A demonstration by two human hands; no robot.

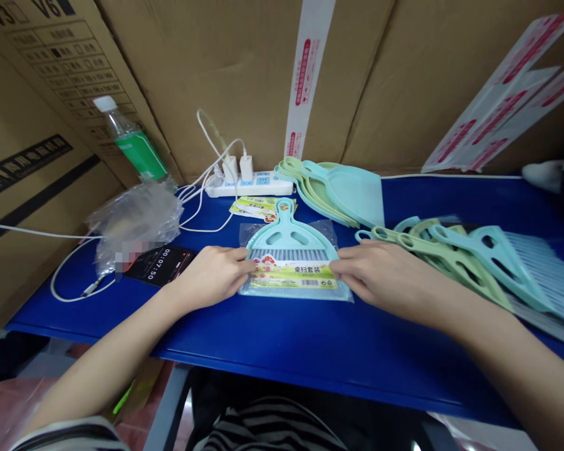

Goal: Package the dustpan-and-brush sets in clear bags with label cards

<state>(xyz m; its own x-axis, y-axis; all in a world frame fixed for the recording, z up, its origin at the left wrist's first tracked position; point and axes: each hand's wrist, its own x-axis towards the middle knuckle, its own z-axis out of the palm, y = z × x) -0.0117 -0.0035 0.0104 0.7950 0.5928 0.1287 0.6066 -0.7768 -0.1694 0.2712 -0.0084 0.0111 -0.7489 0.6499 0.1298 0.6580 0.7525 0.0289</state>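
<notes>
A light blue dustpan and brush set (pixel 291 238) lies flat before me in a clear plastic bag, its handle pointing away. Grey bristles show above a yellow-green label card (pixel 305 275) across its lower part. My left hand (pixel 216 275) pinches the bag's left edge beside the card. On the other side, my right hand (pixel 371 272) pinches the right edge. Fingers of both hands are closed. Behind the set lie loose label cards (pixel 258 208). Close to my right forearm is a pile of light blue and green brushes (pixel 493 257).
Stacked dustpans (pixel 352 191) lie at the back, beside a white power strip (pixel 267 186) with chargers and cables. To the left are crumpled plastic bags (pixel 138 213), a phone (pixel 160 264) showing a timer, and a green-labelled bottle (pixel 138 150). Cardboard (pixel 235 56) walls the blue table (pixel 282 338).
</notes>
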